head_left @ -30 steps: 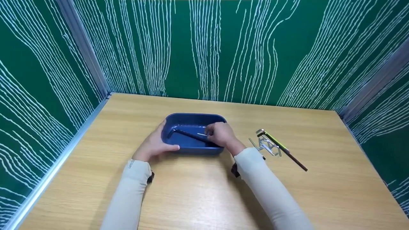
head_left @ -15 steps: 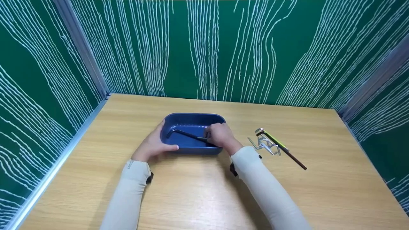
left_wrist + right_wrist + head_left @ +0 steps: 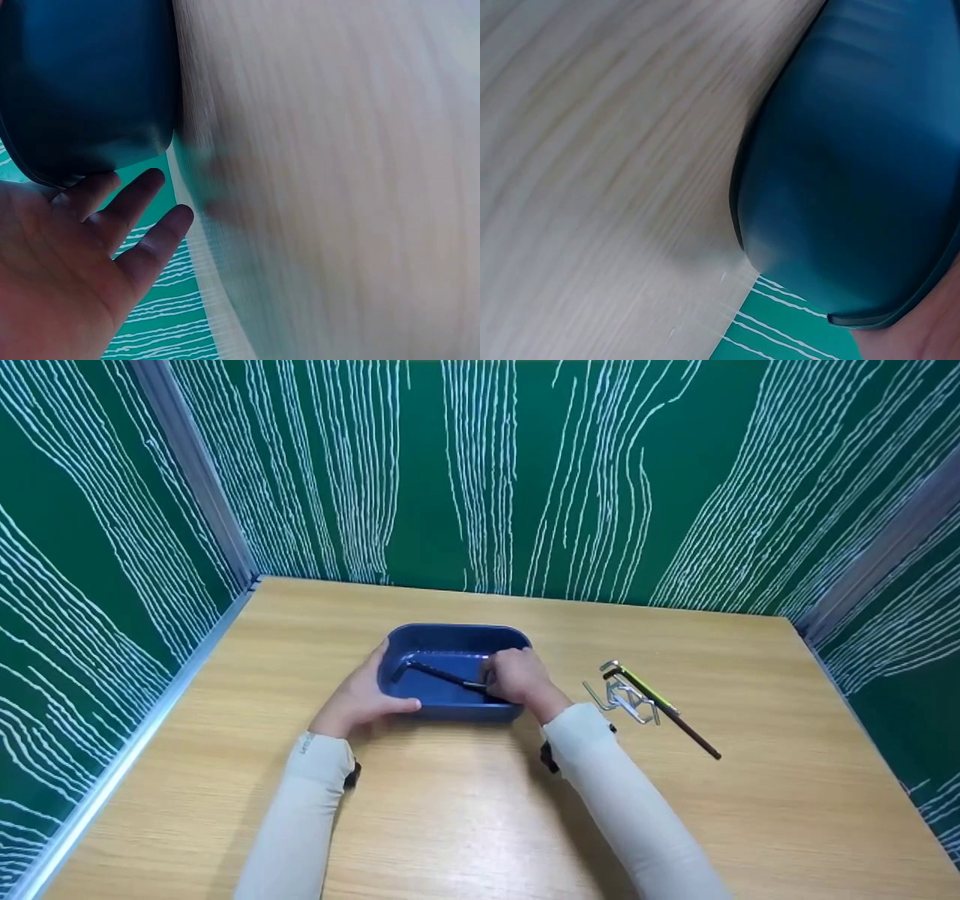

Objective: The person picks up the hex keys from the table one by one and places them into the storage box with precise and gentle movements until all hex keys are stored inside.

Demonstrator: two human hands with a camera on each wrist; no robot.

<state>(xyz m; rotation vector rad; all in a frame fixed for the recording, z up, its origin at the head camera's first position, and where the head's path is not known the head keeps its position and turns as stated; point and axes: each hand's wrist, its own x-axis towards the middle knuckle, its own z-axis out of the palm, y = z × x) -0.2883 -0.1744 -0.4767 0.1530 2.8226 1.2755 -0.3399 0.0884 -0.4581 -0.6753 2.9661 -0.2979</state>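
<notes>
A dark blue rectangular bin (image 3: 457, 712) stands on the table, and a large black hex key (image 3: 439, 673) lies slantwise inside it. My left hand (image 3: 360, 697) spans the bin's left end, thumb along the front rim. In the left wrist view its fingers (image 3: 142, 210) are spread and fairly straight, one touching the bin's wall. My right hand (image 3: 516, 675) reaches into the bin's right end with curled fingers. From them sticks the tip of a small silver hex key (image 3: 474, 685), right beside the black key's shaft. The right fingertips are hidden by the hand and by the bin wall.
To the right of the bin lies a loose pile of several small silver hex keys (image 3: 626, 697). Beside it rest a hex key with a yellow-green sleeve (image 3: 637, 686) and a long dark rod (image 3: 697, 739). Green walls with white lines border the wooden table (image 3: 450, 810).
My right hand has lowered slightly, bringing the silver hex key's tip down beside the black key. The left hand and the bin have stayed in place.
</notes>
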